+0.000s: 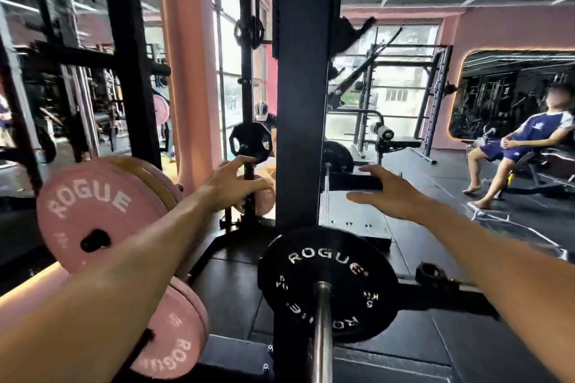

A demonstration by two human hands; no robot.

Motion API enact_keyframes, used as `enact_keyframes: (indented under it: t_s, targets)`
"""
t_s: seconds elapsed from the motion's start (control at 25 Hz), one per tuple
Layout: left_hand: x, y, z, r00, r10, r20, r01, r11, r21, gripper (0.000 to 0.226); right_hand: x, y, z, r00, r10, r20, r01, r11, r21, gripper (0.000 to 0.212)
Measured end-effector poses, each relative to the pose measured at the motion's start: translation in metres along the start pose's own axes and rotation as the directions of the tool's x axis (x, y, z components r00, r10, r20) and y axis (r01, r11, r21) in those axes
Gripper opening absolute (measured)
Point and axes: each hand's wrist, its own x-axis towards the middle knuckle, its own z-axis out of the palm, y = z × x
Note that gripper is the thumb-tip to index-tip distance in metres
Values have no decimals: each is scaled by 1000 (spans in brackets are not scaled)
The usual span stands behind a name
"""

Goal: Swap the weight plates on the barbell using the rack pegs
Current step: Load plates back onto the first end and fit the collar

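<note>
a round black plate (328,284) with raised white lettering sits on the smooth steel barbell sleeve (322,333), just before the matte black rack upright (300,87). left hand (236,185) and right hand (384,191) hover spread, holding nothing, either side of that upright. pink plates (99,214) hang left of it.

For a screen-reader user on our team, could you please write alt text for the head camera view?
Two bare arms reach forward past a black ROGUE plate on a barbell sleeve, the left hand at a small pink plate low on the rack, the right hand open in the air. Pink ROGUE plates hang on pegs at left; a person sits on a bench at right.
</note>
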Motion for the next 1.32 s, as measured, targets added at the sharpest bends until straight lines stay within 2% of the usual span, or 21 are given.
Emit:
enact_keyframes:
  t_s: [0.24,0.32,0.48,0.76,0.92,1.12,1.32]
  targets:
    - [65,117,-174,995,-73,-69,76,996,47,95,72,-156,-142,992,-123,-18,124,990,66,79]
    - [74,138,-218,993,-77,-92,83,995,63,99,92,-194,-166,988,-155,-28,156,986,58,83]
    - [66,156,-314,982,-75,-176,82,996,33,91,124,-287,-179,964,-267,12,265,961,78,84]
    - [-4,104,-478,919,-128,-372,201,966,164,79,130,-469,-97,865,-483,137,459,871,176,84]
    - [-40,53,-574,891,-141,-431,255,942,220,85,114,-573,-24,826,-556,90,526,819,229,80]
    - [-60,-16,-669,886,-168,-432,287,931,226,86,107,-675,51,812,-572,114,535,808,247,81]
    - [-29,-76,-712,911,-127,-392,234,943,238,82,135,-727,96,834,-543,94,515,829,220,81]
